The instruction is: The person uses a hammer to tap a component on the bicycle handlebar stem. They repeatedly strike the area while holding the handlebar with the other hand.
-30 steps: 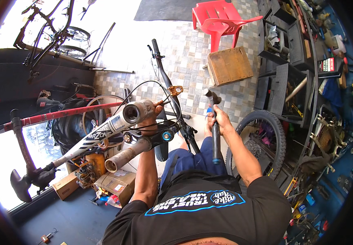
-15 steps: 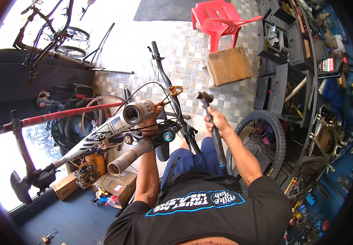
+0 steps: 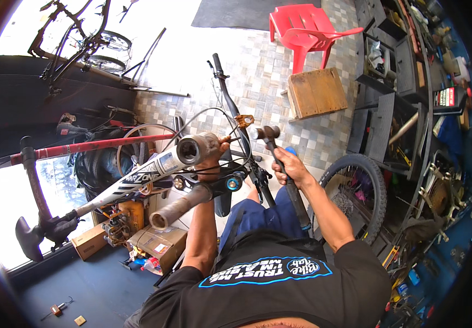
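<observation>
Daylight enters upper left, overexposing part of the tiled floor (image 3: 222, 46). The black cabinet (image 3: 383, 117) at right reads dimmer. Fisheye distortion curves the margins; corners fall black. Coloured flare tints the upper-left rim.

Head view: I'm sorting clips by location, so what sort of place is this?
Probably a bicycle repair workshop: a white bike frame, a knobbly-tired wheel, and a hammer in the right hand.

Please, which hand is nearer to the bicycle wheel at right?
The right hand: it grips the hammer, left of the wheel. The left hand is farther left, holding the white frame.
</observation>
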Available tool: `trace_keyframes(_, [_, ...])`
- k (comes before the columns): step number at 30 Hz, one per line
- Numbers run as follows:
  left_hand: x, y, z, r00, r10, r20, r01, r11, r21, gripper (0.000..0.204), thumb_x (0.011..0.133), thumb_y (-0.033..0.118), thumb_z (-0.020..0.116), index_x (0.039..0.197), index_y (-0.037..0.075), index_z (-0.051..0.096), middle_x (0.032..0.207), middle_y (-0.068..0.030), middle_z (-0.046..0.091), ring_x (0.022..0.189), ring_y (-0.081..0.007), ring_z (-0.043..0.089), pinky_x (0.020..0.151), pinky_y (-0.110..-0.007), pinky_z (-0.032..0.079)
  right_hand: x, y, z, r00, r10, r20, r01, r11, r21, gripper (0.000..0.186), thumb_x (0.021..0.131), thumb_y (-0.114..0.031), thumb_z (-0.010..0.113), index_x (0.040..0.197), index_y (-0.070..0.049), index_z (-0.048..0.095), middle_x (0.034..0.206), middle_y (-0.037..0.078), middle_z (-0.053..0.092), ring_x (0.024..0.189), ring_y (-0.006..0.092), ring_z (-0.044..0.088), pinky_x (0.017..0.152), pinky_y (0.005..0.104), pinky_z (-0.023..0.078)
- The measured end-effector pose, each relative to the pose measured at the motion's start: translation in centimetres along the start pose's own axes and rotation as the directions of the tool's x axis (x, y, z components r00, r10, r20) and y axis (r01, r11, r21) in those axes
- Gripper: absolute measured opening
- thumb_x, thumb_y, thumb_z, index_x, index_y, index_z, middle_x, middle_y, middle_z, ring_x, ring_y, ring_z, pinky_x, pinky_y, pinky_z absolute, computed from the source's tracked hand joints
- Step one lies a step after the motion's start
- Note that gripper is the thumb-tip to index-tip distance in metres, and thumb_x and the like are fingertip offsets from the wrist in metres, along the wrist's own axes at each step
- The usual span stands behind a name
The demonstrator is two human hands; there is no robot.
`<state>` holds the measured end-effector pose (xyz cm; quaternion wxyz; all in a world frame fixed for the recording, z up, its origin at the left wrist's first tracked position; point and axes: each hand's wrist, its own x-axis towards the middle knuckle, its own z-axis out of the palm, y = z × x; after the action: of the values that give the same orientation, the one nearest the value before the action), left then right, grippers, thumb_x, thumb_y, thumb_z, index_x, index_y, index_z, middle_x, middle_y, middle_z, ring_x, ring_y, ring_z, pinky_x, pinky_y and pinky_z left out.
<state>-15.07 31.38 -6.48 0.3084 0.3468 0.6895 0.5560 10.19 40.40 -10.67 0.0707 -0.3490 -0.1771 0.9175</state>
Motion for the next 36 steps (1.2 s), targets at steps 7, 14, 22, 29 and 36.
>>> trace_keyframes(7, [-0.5,0.0,-0.7,1.0,0.015,0.009,-0.016,0.992,0.126,0.016,0.085,0.007,0.077,0.1,0.005,0.076,0.095,-0.0063,0.075,0.079,-0.0141,0.066,0.074,-0.029,0.054,-0.5,-0.3,-0.7,0.998,0.024,0.051,-0.023,0.999,-0.024,0.02,0.104,-0.041,0.05,0.106,-0.021,0.048,0.071,-0.001,0.047,0.042,0.0078,0.043,0.039,0.0257,0.041])
trace_keyframes(14, [0.0,-0.8,-0.5,0.994,0.091,0.066,-0.101,0.981,0.165,0.016,0.085,0.007,0.077,0.1,0.005,0.076,0.095,-0.0068,0.075,0.079,-0.0143,0.066,0.074,-0.029,0.054,0.2,0.2,0.4,0.999,0.046,-0.011,-0.047,0.993,-0.106,0.022,0.104,-0.041,0.051,0.105,-0.019,0.045,0.07,0.0,0.048,0.042,0.009,0.045,0.039,0.0271,0.042])
trace_keyframes(22, [-1.0,-7.8,-0.3,0.994,0.097,0.058,-0.092,0.992,-0.081,0.028,0.089,0.012,0.073,0.115,0.003,0.065,0.109,-0.0104,0.071,0.092,-0.018,0.068,0.084,-0.03,0.055,-0.9,0.1,1.2,0.992,-0.011,-0.125,-0.018,0.974,-0.225,0.036,0.105,-0.042,0.047,0.133,-0.02,0.048,0.069,0.0,0.046,0.042,0.0094,0.043,0.039,0.0261,0.04])
trace_keyframes(29, [-0.8,-6.7,1.3,0.928,0.365,0.075,-0.371,0.891,0.26,0.018,0.095,0.013,0.064,0.11,0.003,0.063,0.126,-0.0135,0.064,0.108,-0.0225,0.064,0.095,-0.036,0.051,-4.1,-0.8,1.3,0.949,-0.017,-0.313,-0.081,0.951,-0.297,0.035,0.105,-0.042,0.045,0.134,-0.023,0.048,0.072,0.0,0.048,0.046,0.0095,0.044,0.043,0.0273,0.041])
trace_keyframes(36, [-0.3,-4.2,0.4,0.949,0.193,0.248,-0.22,0.972,0.085,0.025,0.096,0.018,0.062,0.119,0.007,0.062,0.13,-0.0121,0.062,0.12,-0.0247,0.056,0.103,-0.038,0.044,-5.2,0.2,3.5,0.756,-0.056,-0.652,-0.157,0.952,-0.264,0.036,0.106,-0.042,0.043,0.136,-0.021,0.047,0.071,-0.001,0.046,0.045,0.0088,0.041,0.043,0.0271,0.039])
